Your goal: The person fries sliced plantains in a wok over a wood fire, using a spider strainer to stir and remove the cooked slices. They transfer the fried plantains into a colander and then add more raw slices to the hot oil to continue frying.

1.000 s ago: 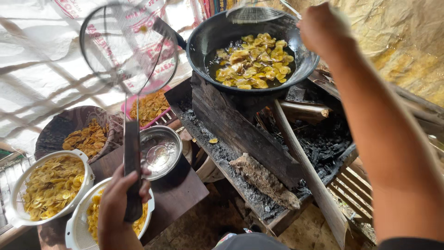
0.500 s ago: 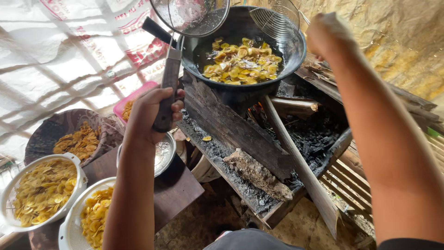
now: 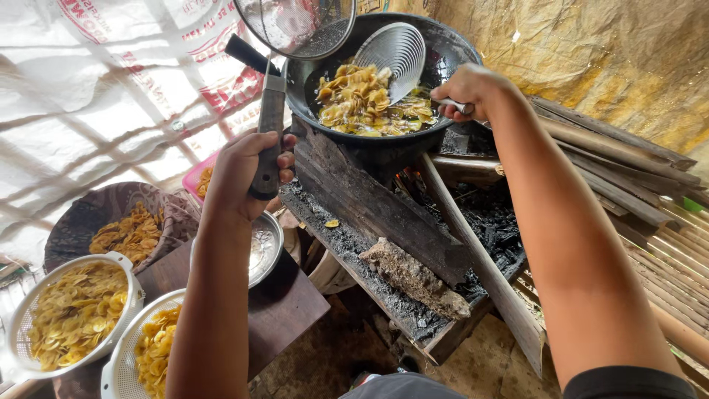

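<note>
Left hand [image 3: 247,174] closed around the dark handle of a wire strainer [image 3: 295,26], basket held up at 12 o'clock from the fist, just over the near-left rim of the wok [image 3: 450,55]. Right hand [image 3: 465,89] gripping the metal handle of a skimmer [image 3: 399,52], at 3 o'clock from the wok's middle; skimmer head tilted, resting against a heap of yellow chips [image 3: 362,100] in the oil. Chips piled toward the wok's left half, a few loose ones floating at 5 o'clock from the heap.

Wok seated on a charred wooden hearth [image 3: 369,214], embers glowing just beneath at 6 o'clock. One stray chip [image 3: 332,223] lying on the ash bed. Burnt log [image 3: 413,277] slanting across the hearth's near edge.

Steel bowl [image 3: 262,247] just below the left fist, on a dark board. At 8 o'clock from that fist, a cloth-lined basket [image 3: 81,222] with fried chips. Farther toward 7 o'clock, two white colanders [image 3: 122,262] of pale slices, side by side, touching. Pink tray [image 3: 196,177] at 9 o'clock, partly hidden behind the wrist.
</note>
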